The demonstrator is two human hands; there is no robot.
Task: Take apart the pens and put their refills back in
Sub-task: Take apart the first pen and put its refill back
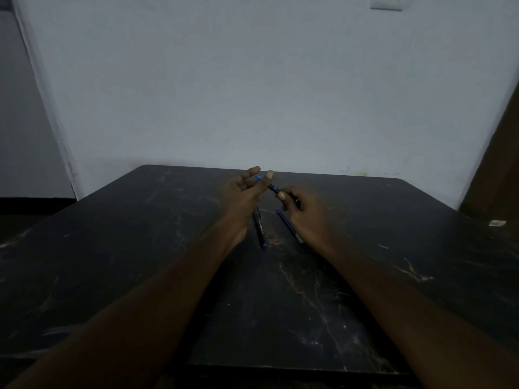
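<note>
Both hands are raised over the far middle of a dark marbled table (280, 318). My right hand (306, 211) grips a dark pen (273, 187) by its barrel, pointing up and left. My left hand (244, 189) pinches the pen's blue tip end between thumb and a fingertip, the other fingers spread. Below the hands, a dark pen with a blue end (259, 227) lies on the table. To its right lies a blue pen (288, 224), partly hidden under my right hand.
A pale wall rises right behind the table's far edge. A small white object (496, 223) lies near the table's right edge, beside a brown door or panel (500, 164). A wall switch plate (386, 2) sits at the top right.
</note>
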